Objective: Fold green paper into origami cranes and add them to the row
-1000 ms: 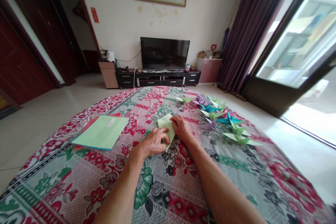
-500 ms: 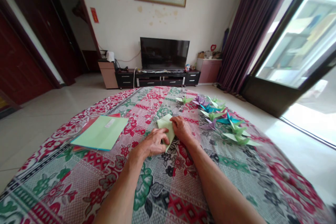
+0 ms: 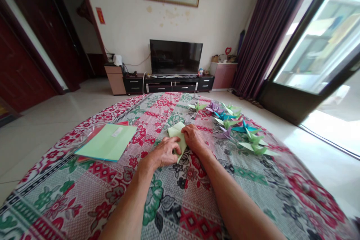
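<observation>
A light green folded paper (image 3: 177,129) lies on the flowered tablecloth (image 3: 168,202), in front of me at the middle. From the left, my left hand (image 3: 166,150) presses its curled fingers on the lower left part of the paper. My right hand (image 3: 193,137) has its fingers bunched on the paper's upper right edge, thumb and forefinger pinching there. Parts of the paper's right side are hidden beneath the fingers. To the right stand several folded paper cranes in green, purple and blue, among them a green crane (image 3: 257,147) and a blue crane (image 3: 244,128).
At the left lies a stack of square paper sheets (image 3: 107,144), green on top with red and blue below. Beyond the round table are a television (image 3: 176,58) on a low cabinet, a purple curtain (image 3: 270,33) and a glass door at the right.
Both hands keep nearly the same hold on the green paper. The right fingers have shifted very slightly left along its edge.
</observation>
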`<action>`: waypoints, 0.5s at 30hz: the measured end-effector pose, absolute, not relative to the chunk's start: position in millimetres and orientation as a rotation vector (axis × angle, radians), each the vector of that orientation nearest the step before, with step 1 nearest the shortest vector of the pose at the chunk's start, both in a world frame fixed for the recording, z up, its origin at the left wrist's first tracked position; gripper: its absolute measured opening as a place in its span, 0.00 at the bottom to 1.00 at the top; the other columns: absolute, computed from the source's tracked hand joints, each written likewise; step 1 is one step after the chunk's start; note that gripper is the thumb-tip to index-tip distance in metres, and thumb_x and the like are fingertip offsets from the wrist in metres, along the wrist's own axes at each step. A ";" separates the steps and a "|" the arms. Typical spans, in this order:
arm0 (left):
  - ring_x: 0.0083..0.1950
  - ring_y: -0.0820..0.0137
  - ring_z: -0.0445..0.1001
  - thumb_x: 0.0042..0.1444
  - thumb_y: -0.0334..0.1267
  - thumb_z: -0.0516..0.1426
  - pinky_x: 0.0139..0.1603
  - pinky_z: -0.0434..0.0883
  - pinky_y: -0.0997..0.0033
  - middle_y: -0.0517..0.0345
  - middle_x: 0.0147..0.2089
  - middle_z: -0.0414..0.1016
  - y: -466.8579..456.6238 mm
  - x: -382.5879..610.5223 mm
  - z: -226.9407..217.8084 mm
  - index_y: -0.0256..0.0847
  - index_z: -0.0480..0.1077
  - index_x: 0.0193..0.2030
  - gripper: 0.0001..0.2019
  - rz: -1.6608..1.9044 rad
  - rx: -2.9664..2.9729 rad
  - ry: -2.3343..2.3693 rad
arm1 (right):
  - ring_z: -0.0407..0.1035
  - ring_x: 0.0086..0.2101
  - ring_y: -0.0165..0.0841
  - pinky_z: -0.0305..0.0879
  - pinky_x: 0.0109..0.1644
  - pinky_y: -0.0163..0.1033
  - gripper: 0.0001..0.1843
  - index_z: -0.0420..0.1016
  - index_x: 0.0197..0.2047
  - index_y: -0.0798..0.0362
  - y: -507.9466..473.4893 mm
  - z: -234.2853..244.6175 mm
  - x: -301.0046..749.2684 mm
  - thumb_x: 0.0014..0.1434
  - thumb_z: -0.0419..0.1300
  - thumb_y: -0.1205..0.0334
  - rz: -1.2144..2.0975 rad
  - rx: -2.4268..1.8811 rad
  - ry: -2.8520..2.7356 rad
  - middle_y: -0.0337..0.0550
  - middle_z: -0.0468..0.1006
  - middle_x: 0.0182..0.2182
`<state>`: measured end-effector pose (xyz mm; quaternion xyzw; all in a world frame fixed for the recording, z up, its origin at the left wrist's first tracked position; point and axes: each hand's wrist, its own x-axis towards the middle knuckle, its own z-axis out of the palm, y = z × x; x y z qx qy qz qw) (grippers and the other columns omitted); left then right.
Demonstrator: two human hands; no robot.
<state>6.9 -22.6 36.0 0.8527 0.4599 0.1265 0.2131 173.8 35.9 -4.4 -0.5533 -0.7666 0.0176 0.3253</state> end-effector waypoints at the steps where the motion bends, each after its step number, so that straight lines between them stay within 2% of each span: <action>1: 0.61 0.63 0.58 0.43 0.28 0.52 0.62 0.57 0.61 0.57 0.59 0.64 -22.5 6.7 35.5 0.43 0.71 0.34 0.11 0.356 2.367 1.278 | 0.65 0.35 0.32 0.58 0.41 0.33 0.13 0.76 0.33 0.51 35.6 -4.3 173.6 0.58 0.49 0.70 0.046 -1.451 -2.017 0.43 0.72 0.32; 9: 0.61 0.62 0.58 0.43 0.27 0.53 0.62 0.57 0.60 0.57 0.61 0.62 -20.7 5.6 32.5 0.43 0.71 0.33 0.11 0.368 2.363 1.275 | 0.65 0.36 0.32 0.58 0.41 0.33 0.14 0.76 0.34 0.51 35.4 -4.8 174.0 0.58 0.50 0.69 0.038 -1.462 -2.024 0.43 0.72 0.32; 15: 0.61 0.63 0.58 0.43 0.28 0.53 0.63 0.56 0.64 0.59 0.61 0.62 -20.2 4.9 31.8 0.43 0.70 0.33 0.11 0.357 2.347 1.277 | 0.65 0.36 0.32 0.58 0.40 0.33 0.14 0.77 0.35 0.51 35.2 -2.8 172.8 0.58 0.50 0.69 0.047 -1.484 -2.014 0.43 0.72 0.32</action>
